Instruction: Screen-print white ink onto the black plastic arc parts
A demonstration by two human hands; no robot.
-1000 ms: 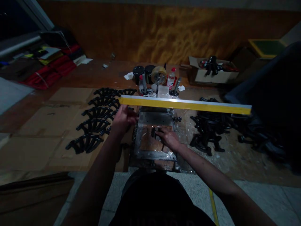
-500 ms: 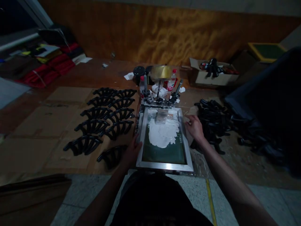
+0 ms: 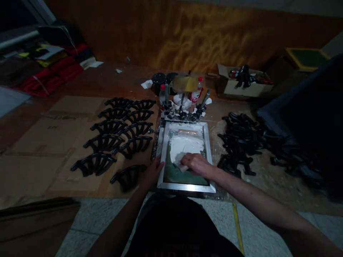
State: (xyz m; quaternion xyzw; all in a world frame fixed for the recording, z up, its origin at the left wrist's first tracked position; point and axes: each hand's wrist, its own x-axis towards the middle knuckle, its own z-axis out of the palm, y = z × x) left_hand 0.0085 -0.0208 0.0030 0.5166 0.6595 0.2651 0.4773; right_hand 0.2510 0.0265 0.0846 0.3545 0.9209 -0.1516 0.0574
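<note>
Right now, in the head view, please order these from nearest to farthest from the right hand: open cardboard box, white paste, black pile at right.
1. White paste, inside the metal frame.
2. Black pile, right of the frame.
3. Open cardboard box, back right.

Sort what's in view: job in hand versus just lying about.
Likely the job: aluminium-framed screen, left hand at its edge; white paste on it; pale scraper in the right hand; black curved pieces on both sides.

Likely lying about: red-capped bottles; open cardboard box; red bundles; yellow-framed green panel.
</note>
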